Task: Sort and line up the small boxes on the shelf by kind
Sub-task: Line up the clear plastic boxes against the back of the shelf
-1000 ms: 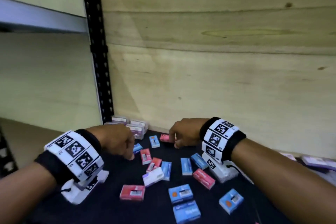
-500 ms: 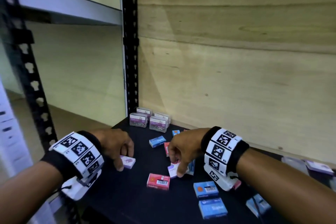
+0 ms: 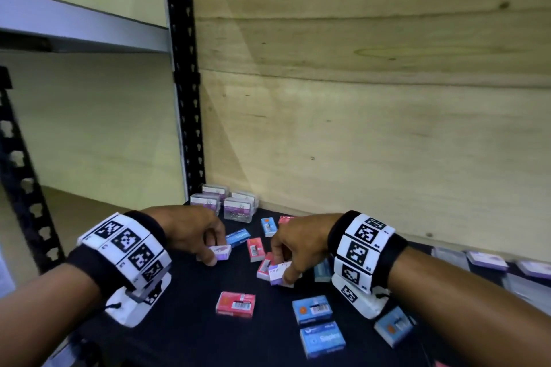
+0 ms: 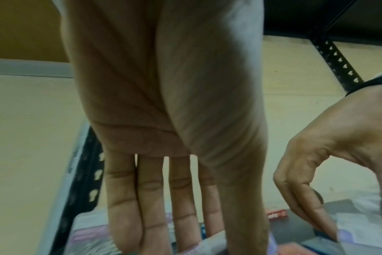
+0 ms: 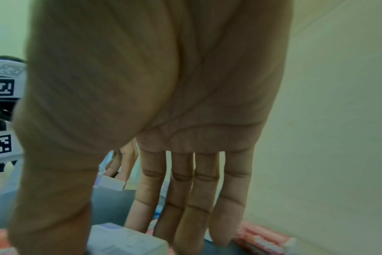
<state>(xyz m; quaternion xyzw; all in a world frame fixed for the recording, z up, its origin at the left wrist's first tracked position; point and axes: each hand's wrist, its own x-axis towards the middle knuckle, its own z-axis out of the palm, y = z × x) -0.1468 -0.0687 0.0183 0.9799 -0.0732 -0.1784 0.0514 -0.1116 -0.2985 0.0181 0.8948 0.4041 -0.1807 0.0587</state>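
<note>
Small boxes lie scattered on the black shelf (image 3: 185, 325): red ones (image 3: 236, 304), blue ones (image 3: 312, 309) and white-and-purple ones. A group of purple-labelled boxes (image 3: 224, 204) stands lined up in the back left corner. My left hand (image 3: 210, 253) pinches a white-and-purple box (image 3: 221, 253) just above the shelf, in front of that group. My right hand (image 3: 287, 275) pinches another white-and-purple box (image 3: 278, 272) over a red box in the middle. In the right wrist view this box (image 5: 124, 241) sits between thumb and fingers.
A black perforated upright (image 3: 185, 98) stands at the back left, and a plywood back wall (image 3: 372, 143) closes the shelf. More pale purple boxes (image 3: 486, 259) lie along the far right. A grey shelf (image 3: 83, 27) of the neighbouring bay is up left.
Both hands drew back from the pile, each holding a white-and-purple box. Since half a second ago the left hand has carried its box a little toward the back corner.
</note>
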